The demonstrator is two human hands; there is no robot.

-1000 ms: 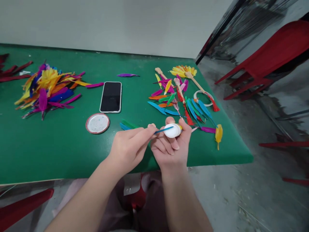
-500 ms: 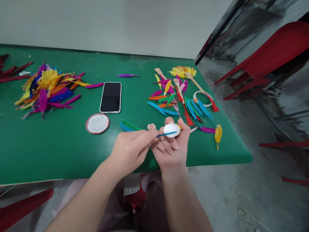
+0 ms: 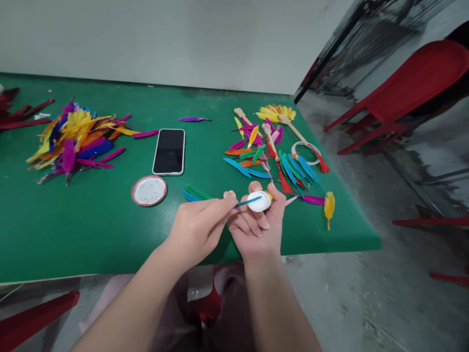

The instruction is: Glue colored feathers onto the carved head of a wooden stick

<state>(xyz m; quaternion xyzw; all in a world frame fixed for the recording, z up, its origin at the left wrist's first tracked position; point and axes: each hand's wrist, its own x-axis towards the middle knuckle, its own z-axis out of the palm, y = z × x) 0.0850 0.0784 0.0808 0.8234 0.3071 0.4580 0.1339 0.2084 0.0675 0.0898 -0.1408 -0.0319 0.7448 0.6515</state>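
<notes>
My left hand [image 3: 200, 227] is closed, pinching a thin blue strip [image 3: 247, 202], perhaps a feather's edge; I cannot tell. The strip reaches across the white round end of a small bottle [image 3: 258, 203], which also shows some yellow. Around that bottle the fingers of my right hand [image 3: 258, 227] are curled. A pale rounded tip [image 3: 229, 194] shows just beyond my left fingers; what it belongs to is hidden. Green and blue feathers [image 3: 196, 192] lie on the table behind my left hand. Blue feathers [image 3: 302, 166] and red tassels [image 3: 284, 178] lie beyond my right hand.
On the green table [image 3: 110, 230] lie a phone [image 3: 169, 151], a round red-rimmed lid [image 3: 149, 190] and a feather pile [image 3: 76, 137]. Wooden sticks [image 3: 293, 129], a yellow feather fan [image 3: 276, 112] and a white ring [image 3: 306, 153] are at right. A red chair [image 3: 410, 88] stands beyond the table's edge.
The tip of the blue strip has shifted left across the bottle's white end and slants up a little more. Both hands keep their hold; the view has shifted slightly.
</notes>
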